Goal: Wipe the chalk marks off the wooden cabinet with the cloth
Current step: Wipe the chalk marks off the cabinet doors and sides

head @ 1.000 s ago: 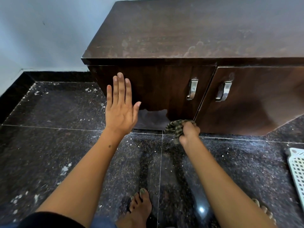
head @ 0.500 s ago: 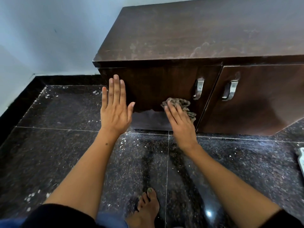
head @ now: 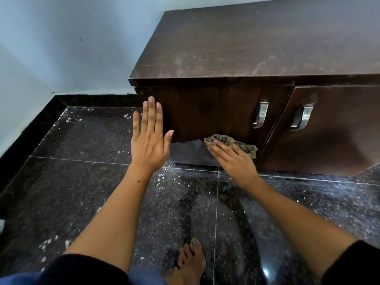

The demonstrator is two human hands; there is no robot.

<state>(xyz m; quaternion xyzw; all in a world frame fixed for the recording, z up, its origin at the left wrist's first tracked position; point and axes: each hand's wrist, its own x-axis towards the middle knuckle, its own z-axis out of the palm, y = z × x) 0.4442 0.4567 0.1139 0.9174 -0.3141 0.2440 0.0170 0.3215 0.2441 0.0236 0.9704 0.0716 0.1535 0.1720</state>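
The dark wooden cabinet (head: 257,44) stands on the floor against the wall, with faint whitish smears on its top and a pale chalky patch (head: 189,151) low on its left door. My right hand (head: 232,159) lies flat on a crumpled checked cloth (head: 236,143) and presses it against the bottom of that door, just right of the patch. My left hand (head: 150,138) is flat against the door's left edge, fingers spread and pointing up, holding nothing.
Two metal handles, the left handle (head: 260,115) and the right handle (head: 302,118), sit on the cabinet doors. The dark polished stone floor (head: 82,182) is speckled with white flecks. My bare foot (head: 191,262) stands below. A pale wall (head: 61,48) and black skirting meet in the corner at left.
My right hand went from gripping the bunched cloth near the floor to pressing it flat on the door, then slid a little down and right. The left hand stayed on the door.
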